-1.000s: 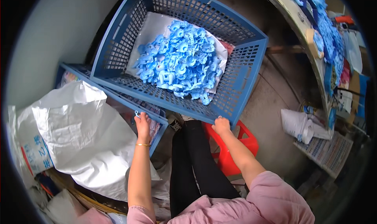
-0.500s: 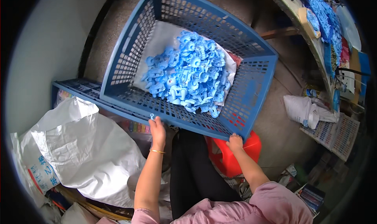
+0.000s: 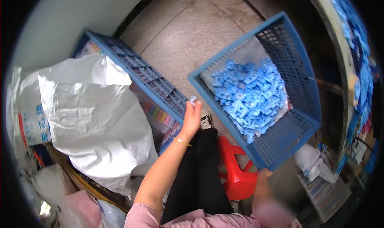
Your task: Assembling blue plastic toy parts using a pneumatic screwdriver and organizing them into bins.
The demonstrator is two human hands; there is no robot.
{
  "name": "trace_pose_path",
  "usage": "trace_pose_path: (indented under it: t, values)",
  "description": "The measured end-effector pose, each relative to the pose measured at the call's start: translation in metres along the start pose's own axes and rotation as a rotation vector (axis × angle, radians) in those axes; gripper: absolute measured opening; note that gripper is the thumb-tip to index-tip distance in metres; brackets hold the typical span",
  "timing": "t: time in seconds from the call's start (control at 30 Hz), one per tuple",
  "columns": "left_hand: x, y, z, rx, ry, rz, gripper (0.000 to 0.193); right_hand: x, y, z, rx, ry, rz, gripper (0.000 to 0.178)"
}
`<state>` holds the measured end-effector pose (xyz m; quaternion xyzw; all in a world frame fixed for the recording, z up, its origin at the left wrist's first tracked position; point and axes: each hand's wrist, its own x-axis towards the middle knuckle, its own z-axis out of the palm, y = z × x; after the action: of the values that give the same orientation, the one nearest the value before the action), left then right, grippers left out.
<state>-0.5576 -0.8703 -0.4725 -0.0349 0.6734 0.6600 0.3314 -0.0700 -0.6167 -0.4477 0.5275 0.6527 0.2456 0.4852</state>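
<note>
A blue plastic basket (image 3: 276, 158) stands tilted at the right, holding a heap of light blue plastic toy parts (image 3: 254, 94) on a pale sheet. My right hand (image 3: 263, 180) is at its near corner, fingers closed on the rim and partly hidden; the forearm is blurred. Left of the basket and apart from it, my left hand (image 3: 193, 119) pinches a small pale blue plastic piece (image 3: 193, 99) with a ring-like end.
Another blue crate (image 3: 138, 70) lies beside the wall, with bagged colourful pieces by it. A large silver-white sack (image 3: 96, 120) fills the left. A red stool (image 3: 240, 184) stands by my legs. Along the right runs a workbench (image 3: 334, 16) piled with blue parts.
The basket has moved right and turned, baring floor and the crate on the left. My left hand has come away from its rim, still with the small piece. My right hand has moved with the corner.
</note>
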Motion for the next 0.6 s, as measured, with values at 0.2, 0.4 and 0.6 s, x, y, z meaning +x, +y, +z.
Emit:
trace_pose_path:
  t: [0.2, 0.4, 0.6]
  values:
    - [-0.022, -0.016, 0.02, -0.294, 0.253, -0.084, 0.041, 0.001, -0.028, -0.163, 0.491, 0.181, -0.442, 0.033]
    - [-0.061, -0.035, 0.0, -0.496, 0.174, -0.22, 0.036, -0.044, -0.192, -0.475, 1.367, 0.002, -0.852, 0.055]
    - [-0.128, -0.074, -0.027, -0.628, 0.29, -0.411, 0.03, -0.046, -0.297, -0.534, 1.383, 0.029, -0.697, 0.047]
